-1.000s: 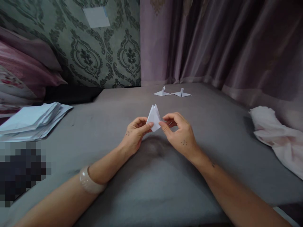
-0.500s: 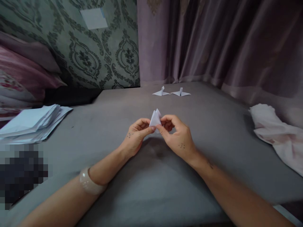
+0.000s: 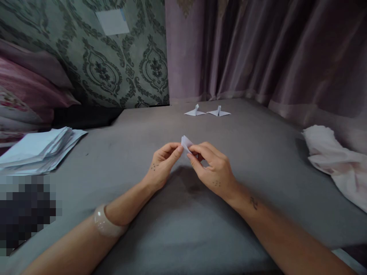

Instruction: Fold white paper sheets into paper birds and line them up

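Observation:
A small piece of folded white paper (image 3: 186,143) is held up between my two hands, its pointed end tilted up to the left. My left hand (image 3: 164,162) pinches its left edge between thumb and forefinger. On the lower right side, my right hand (image 3: 215,166) grips it between thumb and fingers, which cover part of the paper. Two finished-looking white paper cranes, a left one (image 3: 195,111) and a right one (image 3: 219,112), stand side by side on the grey cloth surface (image 3: 137,126) beyond my hands.
At the left lies a stack of white paper sheets (image 3: 37,147), with a pixelated dark patch below it. A crumpled pale cloth (image 3: 335,156) lies at the right. Purple curtains (image 3: 195,49) and a patterned wall (image 3: 114,68) close off the back.
The folded paper has turned from upright with its points up to tilted leftward and more edge-on. Both hands have shifted slightly left, and the left thumb has moved up along the paper.

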`<state>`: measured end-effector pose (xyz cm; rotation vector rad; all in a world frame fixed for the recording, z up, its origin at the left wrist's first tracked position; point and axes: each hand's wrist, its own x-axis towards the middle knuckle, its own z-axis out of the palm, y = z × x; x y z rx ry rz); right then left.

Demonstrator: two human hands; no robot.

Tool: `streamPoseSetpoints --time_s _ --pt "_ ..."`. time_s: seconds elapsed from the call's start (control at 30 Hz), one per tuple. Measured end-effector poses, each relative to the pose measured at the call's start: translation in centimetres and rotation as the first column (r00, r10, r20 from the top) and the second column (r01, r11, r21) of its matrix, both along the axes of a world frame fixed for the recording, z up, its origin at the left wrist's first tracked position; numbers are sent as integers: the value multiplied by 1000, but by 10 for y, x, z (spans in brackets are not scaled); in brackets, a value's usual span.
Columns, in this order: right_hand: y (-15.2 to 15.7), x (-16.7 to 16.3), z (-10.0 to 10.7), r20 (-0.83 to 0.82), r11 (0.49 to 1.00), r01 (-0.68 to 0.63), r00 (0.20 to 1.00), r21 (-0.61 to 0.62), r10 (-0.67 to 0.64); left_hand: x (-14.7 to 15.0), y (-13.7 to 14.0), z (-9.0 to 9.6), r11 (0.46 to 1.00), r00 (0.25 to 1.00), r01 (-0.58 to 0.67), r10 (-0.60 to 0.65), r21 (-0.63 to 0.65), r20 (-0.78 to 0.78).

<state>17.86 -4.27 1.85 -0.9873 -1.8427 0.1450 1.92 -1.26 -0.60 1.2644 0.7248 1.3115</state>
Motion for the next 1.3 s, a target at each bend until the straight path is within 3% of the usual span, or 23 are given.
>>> streamPoseSetpoints --time_s 0.23,0.4,0.5,0.6,0.77,1.0,1.17,1.3 --pt "-3 0 1 60 999 16 998 30 -18 1 -2 3 997 1000 18 -18 73 11" --pt "0 -2 1 -111 997 67 992 33 -63 0 -1 2 999 1000 7 -7 51 14" --pt "2 -2 1 -218 997 -28 976 -74 12 0 -2 2 1000 1000 1 -2 30 12" --pt "5 -3 -1 -364 957 -139 930 -253 39 1 -3 4 1000 1000 -13 13 -16 0" --pt "7 -5 -5 -482 872 -181 873 -455 -70 3 -5 7 994 999 -44 41 -103 -24" --pt "10 -6 -4 -652 774 -352 751 -526 -101 4 -4 5 992 999 -42 37 -120 -40" --pt "12 -6 -6 -677 732 -397 726 -553 -118 5 -1 3 988 996 16 -3 -156 86" --pt "11 -6 -6 -677 713 -425 730 -558 -94 4 -2 4 982 996 71 -61 -173 60"
